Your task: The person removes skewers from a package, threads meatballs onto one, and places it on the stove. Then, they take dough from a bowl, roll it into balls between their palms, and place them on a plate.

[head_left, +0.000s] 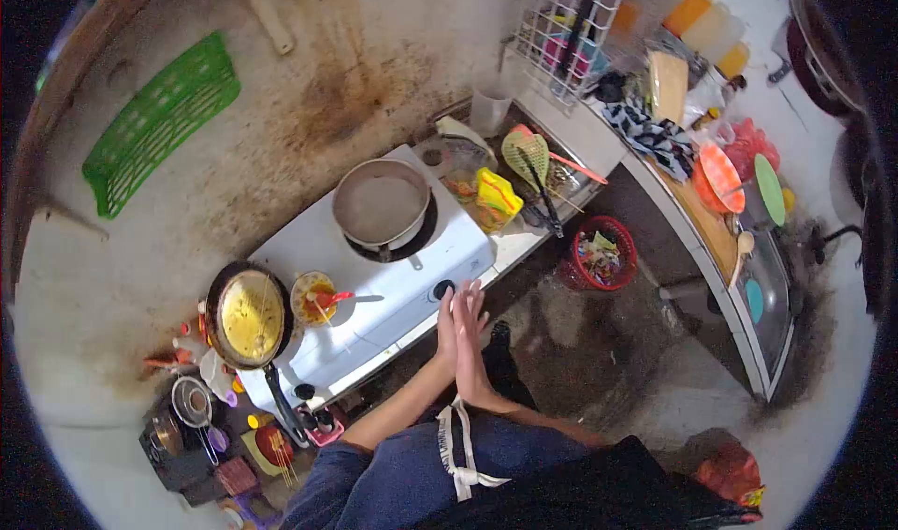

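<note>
My left hand (446, 335) and my right hand (470, 362) are held palm to palm in front of the stove's edge, fingers stretched out. Nothing shows between them. Close to the fingertips is a black stove knob (442, 290). On the white gas stove (313, 221), a pot (381, 203) with cloudy-looking contents sits over the right burner. A frying pan (251, 313) with a flat yellow food in it is at the left end. Between them stands a small bowl (304, 298) of orange-red sauce with a red spoon (329, 298).
A red basket (569, 273) of scraps stands on the floor to the right. Beyond it, the counter (700, 212) carries bowls and cloths beside a sink (774, 315). A strainer (192, 399) and skewers lie left of the stove. A green plastic rack (164, 118) hangs on the wall.
</note>
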### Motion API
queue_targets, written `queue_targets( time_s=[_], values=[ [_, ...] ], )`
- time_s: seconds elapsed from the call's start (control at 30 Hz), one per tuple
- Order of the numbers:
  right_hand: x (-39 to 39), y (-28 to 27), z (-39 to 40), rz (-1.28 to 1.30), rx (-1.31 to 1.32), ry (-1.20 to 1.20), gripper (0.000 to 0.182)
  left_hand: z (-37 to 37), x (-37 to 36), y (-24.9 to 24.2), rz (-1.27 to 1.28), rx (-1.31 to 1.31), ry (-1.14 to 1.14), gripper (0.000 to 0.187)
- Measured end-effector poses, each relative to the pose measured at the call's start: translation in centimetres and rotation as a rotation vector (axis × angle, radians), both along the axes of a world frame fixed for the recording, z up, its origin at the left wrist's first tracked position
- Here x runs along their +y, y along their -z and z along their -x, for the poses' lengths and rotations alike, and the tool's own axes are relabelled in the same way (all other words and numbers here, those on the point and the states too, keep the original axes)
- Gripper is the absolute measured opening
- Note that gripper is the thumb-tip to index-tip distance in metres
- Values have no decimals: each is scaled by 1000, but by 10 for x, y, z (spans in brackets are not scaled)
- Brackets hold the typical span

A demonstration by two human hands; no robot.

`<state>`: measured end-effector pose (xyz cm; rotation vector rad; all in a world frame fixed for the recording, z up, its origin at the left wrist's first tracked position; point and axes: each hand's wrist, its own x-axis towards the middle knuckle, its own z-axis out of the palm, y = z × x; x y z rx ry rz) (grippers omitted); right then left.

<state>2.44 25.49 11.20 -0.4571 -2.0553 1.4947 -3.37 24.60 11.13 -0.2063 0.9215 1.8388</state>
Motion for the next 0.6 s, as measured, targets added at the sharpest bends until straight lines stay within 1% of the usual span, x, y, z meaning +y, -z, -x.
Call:
queue_targets(
  time_s=[0.1,0.13,0.17,0.2,0.23,0.27,0.3,0.37,0.4,0.43,0.47,0.5,0.53,0.57,0.6],
  values=[
    [31,0,-10,-27,-69,89,55,-19,22,13,-86,56,91,57],
    [50,-3,-13,-27,-206,163,54,-33,37,39,-165,134,88,54],
    [70,13,-20,37,-155,176,54,-48,45,27,-173,137,116,54],
    [92,15,-27,95,-188,247,54,-64,50,4,-170,208,178,53],
    [111,14,-35,153,-221,319,54,-78,57,-9,-169,276,240,52],
    [124,14,-45,80,-196,399,53,-89,68,-5,-167,295,313,53],
    [133,11,-56,75,-188,431,53,-93,80,-9,-181,299,343,53],
    [146,3,-83,-54,-233,436,51,-100,102,-17,-95,70,543,54],
    [151,28,-89,-175,-447,491,51,-107,119,6,-130,11,556,58],
    [147,63,-88,-351,-610,691,51,-118,133,20,-258,99,568,61],
    [156,74,-84,-346,-615,731,51,-123,153,32,-348,-3,618,62],
    [165,79,-81,-229,-574,995,51,-130,170,40,-432,-112,666,62],
    [178,78,-87,-110,-522,1255,52,-139,187,42,-437,-120,702,62],
    [192,75,-110,-106,-527,1290,52,-150,203,45,-494,-144,764,60],
    [203,55,-145,-236,-286,1053,52,-162,218,45,-547,-173,823,58]
  ],
)
